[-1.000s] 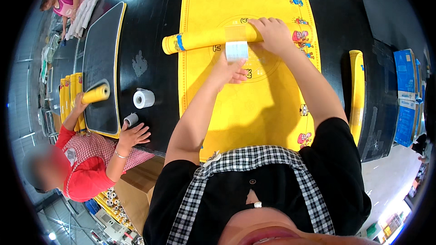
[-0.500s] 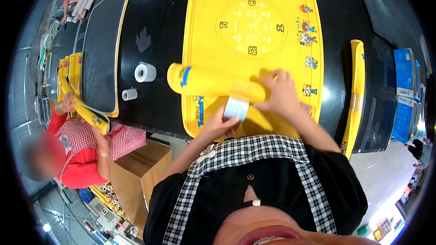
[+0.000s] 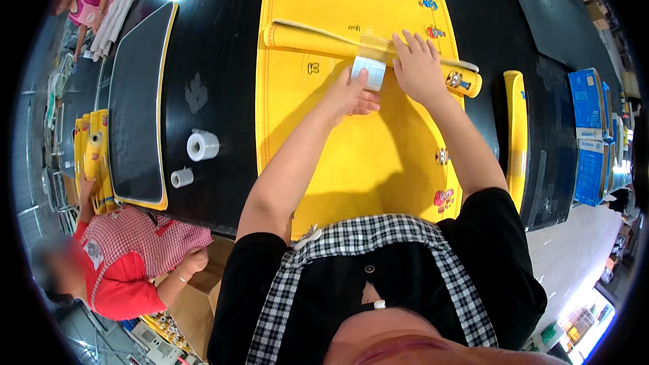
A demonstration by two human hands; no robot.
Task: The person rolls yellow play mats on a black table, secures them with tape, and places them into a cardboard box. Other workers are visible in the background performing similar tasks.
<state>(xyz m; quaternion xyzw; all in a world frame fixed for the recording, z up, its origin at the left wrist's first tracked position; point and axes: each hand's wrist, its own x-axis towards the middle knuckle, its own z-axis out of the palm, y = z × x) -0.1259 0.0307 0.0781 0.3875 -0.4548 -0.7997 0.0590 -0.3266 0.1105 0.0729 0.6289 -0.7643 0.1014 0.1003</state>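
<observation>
Yellow rolled mat (image 3: 318, 37) lies crosswise; right hand (image 3: 419, 67) apparently pressing.

Two tape rolls (image 3: 202, 145) — beside a black mat (image 3: 135, 94).

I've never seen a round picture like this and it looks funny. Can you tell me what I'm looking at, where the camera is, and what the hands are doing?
The camera sits on a person's head and looks straight down, so you see their checked collar at the bottom and their two arms reaching forward. Its lens is very wide, which makes the picture round and bends straight edges.

The hands belong to that person; there is no machine. The right hand presses flat on a rolled-up yellow mat. The left hand holds a roll of clear tape against that roll. Under them lies a flat yellow mat with small cartoon pictures, on a black table.

To the left stand two white tape rolls and a black mat with a yellow edge. Another person in red works at the lower left.
</observation>
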